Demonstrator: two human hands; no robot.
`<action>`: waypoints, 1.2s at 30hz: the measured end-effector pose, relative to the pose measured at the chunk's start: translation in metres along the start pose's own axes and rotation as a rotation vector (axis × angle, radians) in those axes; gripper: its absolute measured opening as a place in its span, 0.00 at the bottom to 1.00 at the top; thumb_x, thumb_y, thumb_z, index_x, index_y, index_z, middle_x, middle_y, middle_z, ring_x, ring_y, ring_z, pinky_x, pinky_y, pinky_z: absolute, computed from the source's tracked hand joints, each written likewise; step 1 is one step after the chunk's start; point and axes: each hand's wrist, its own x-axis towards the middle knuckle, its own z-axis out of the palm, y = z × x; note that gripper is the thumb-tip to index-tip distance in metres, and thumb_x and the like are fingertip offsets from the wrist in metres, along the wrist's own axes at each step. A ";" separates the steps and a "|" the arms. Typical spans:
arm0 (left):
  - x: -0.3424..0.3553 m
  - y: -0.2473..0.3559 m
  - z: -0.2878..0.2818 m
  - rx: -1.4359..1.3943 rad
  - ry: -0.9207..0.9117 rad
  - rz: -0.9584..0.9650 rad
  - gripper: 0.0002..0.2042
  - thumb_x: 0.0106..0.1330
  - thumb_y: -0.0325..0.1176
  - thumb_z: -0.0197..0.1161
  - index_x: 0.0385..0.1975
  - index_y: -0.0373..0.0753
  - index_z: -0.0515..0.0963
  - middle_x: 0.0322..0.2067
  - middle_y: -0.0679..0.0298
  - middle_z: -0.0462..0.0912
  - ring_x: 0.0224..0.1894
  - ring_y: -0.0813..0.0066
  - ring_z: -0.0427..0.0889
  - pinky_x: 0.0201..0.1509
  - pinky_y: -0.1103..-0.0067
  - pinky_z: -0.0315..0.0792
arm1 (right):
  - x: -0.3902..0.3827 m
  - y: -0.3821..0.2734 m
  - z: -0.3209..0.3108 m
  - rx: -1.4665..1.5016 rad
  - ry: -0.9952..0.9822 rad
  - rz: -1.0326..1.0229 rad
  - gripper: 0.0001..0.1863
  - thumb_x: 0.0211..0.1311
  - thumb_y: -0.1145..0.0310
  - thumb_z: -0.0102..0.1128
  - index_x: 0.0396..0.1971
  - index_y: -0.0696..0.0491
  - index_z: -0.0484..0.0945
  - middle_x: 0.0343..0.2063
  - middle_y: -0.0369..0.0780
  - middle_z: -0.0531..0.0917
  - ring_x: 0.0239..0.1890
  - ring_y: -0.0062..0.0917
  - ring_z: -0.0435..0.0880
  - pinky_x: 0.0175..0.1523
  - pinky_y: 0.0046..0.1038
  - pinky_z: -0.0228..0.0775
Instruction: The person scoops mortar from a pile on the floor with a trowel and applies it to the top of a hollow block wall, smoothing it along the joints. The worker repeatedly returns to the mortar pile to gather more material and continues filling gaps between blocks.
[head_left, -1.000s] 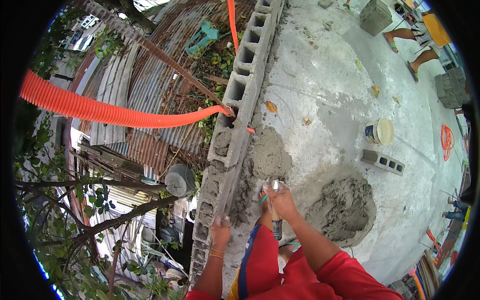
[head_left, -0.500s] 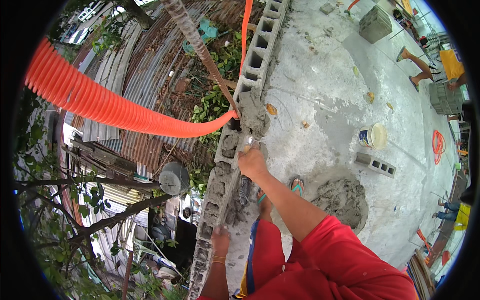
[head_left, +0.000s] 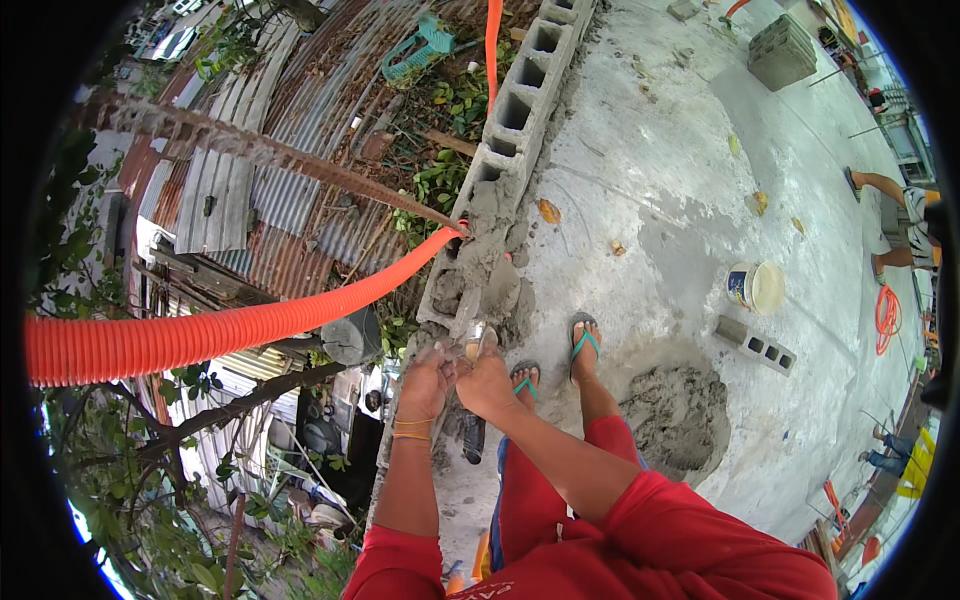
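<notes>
My right hand [head_left: 485, 383] is closed around the handle of a trowel [head_left: 475, 338], low over the hollow block wall [head_left: 515, 110]. The trowel's blade is smeared grey and hard to separate from the wet mortar [head_left: 487, 235] on the wall top. Beside it, at the wall's top edge, my left hand [head_left: 426, 385] has its fingers partly extended near the trowel handle; whether they touch the blocks is unclear. An orange corrugated conduit [head_left: 330, 310] and a rusty steel bar [head_left: 330, 177] meet the wall just beyond the mortar.
Right of my sandalled feet lies a mortar heap [head_left: 680, 415]. Farther right are a white bucket [head_left: 758, 287], a loose hollow block [head_left: 755, 343] and an orange coil [head_left: 887, 320]. Stacked blocks [head_left: 782, 52] stand far off. Left of the wall are rusty roofs [head_left: 300, 200] and branches.
My left hand has moved forward along the wall to beside my right. My right hand has drawn nearer with the trowel. The conduit and steel bar appear swung leftward and lower in view.
</notes>
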 end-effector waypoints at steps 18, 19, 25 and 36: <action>0.113 0.028 0.137 -0.555 0.225 0.118 0.33 0.77 0.38 0.53 0.75 0.34 0.47 0.74 0.49 0.53 0.74 0.46 0.63 0.71 0.56 0.64 | 0.030 0.007 -0.162 -0.306 0.069 -0.200 0.33 0.62 0.66 0.61 0.60 0.75 0.67 0.51 0.68 0.78 0.55 0.63 0.79 0.63 0.45 0.72; 0.115 0.033 0.138 -0.554 0.247 0.118 0.31 0.77 0.38 0.53 0.74 0.34 0.50 0.73 0.51 0.55 0.73 0.47 0.64 0.70 0.57 0.65 | 0.037 0.009 -0.170 -0.322 0.018 -0.179 0.35 0.61 0.64 0.62 0.61 0.75 0.67 0.50 0.68 0.78 0.56 0.62 0.79 0.63 0.45 0.72; 0.095 0.038 0.123 -0.175 0.205 -0.007 0.26 0.77 0.37 0.52 0.70 0.35 0.58 0.67 0.51 0.66 0.66 0.48 0.74 0.62 0.57 0.72 | 0.041 0.017 -0.236 -0.547 -0.193 -0.354 0.36 0.60 0.62 0.61 0.65 0.68 0.67 0.46 0.65 0.82 0.51 0.58 0.83 0.59 0.47 0.75; 0.051 -0.065 0.110 -0.477 0.320 -0.026 0.25 0.77 0.39 0.53 0.69 0.37 0.60 0.63 0.52 0.74 0.65 0.49 0.76 0.63 0.58 0.70 | 0.122 0.005 -0.258 -1.131 -0.719 -0.442 0.26 0.62 0.69 0.54 0.61 0.53 0.74 0.54 0.49 0.81 0.53 0.43 0.85 0.58 0.42 0.78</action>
